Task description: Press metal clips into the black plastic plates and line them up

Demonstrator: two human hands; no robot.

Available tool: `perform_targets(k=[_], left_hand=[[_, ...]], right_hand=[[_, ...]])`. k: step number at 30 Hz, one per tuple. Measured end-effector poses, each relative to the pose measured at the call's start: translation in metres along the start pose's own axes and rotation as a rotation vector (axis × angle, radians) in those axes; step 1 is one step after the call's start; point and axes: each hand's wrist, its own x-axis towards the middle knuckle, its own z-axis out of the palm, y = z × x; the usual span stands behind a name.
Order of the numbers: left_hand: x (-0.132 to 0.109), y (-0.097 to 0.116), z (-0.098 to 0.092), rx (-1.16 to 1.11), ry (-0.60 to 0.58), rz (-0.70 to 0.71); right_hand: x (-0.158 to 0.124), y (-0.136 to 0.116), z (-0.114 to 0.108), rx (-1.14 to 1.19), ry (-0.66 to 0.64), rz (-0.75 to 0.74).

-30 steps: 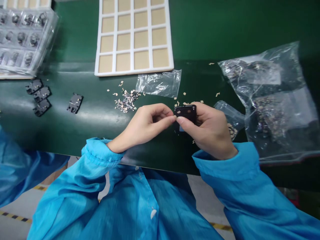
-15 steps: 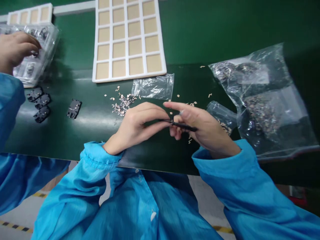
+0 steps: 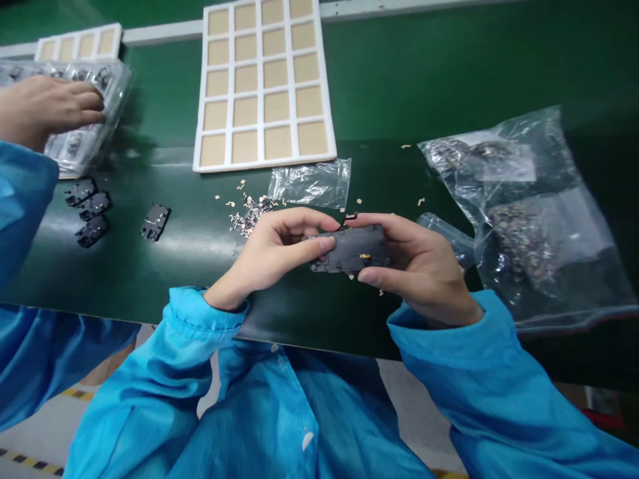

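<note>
My left hand (image 3: 272,256) and right hand (image 3: 424,266) pinch a black plastic housing (image 3: 352,249) by its ends, leaving its face exposed.

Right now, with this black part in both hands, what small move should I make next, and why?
Probably tilt the black plastic part to inspect the small gold-coloured speck on its face. Your left hand and right hand hold it clear of the mat, and that speck resembles the loose flakes nearby.

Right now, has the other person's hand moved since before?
Yes, the hand came rightward onto the clear plastic tray, left of the white foam tray.
</note>
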Motion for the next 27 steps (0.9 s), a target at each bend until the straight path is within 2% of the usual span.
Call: perform_targets(k=[2, 7, 10, 17, 24, 27], left_hand=[[-0.001, 0.0, 0.0, 0.064, 0.015, 0.082], [-0.005, -0.001, 0.0, 0.333, 0.074, 0.476], [-0.007, 0.001, -0.001, 0.463, 0.072, 0.648], [-0.014, 0.003, -0.003, 0.779, -0.023, 0.838], [-0.02, 0.009, -0.001, 1.104, -0.06, 1.09], [-0.022, 0.011, 0.0, 1.204, -0.038, 1.175]], right_hand=[[0.001, 0.001, 0.001, -0.007, 0.007, -0.016], [0.001, 0.001, 0.002, 0.05, 0.024, -0.022], [0.0, 0.002, 0.002, 0.07, 0.028, -0.025], [0.0, 0.001, 0.001, 0.078, -0.006, 0.01], [-0.001, 0.002, 0.001, 0.181, -0.043, 0.007], [-0.002, 0.004, 0.0, 0.171, -0.047, 0.014]])
